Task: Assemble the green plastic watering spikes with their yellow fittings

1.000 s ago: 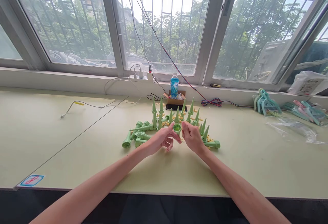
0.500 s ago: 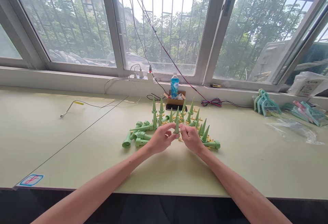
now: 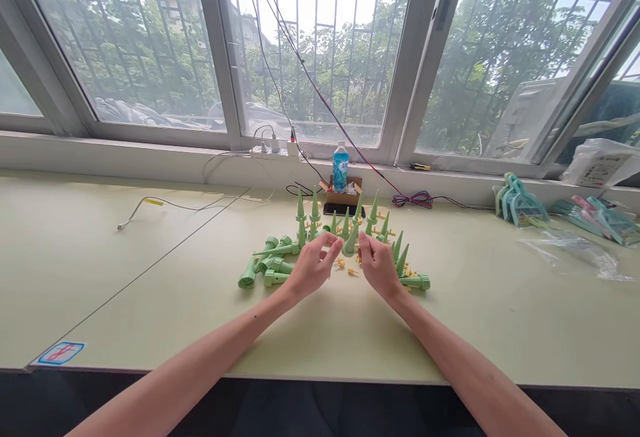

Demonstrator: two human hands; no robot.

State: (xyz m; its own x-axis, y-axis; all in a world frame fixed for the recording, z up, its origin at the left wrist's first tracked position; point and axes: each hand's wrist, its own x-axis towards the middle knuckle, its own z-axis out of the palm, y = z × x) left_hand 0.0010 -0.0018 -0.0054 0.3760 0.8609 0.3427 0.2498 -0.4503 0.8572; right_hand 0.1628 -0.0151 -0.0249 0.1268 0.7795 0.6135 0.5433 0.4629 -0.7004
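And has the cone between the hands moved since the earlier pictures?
Yes: against the bottle, the cone has shifted slightly right, its tip now leaning right.

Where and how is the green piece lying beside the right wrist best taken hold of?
Probably by the wider collar at its right end, coming from the right. The green piece lies on its side with that collar pointing outward, while its other end appears hidden behind the right hand.

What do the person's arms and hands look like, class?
The left forearm and right forearm are bare, with no sleeve in view. The left hand and right hand wear no gloves, and no watch shows. A small dark spot marks the left forearm.
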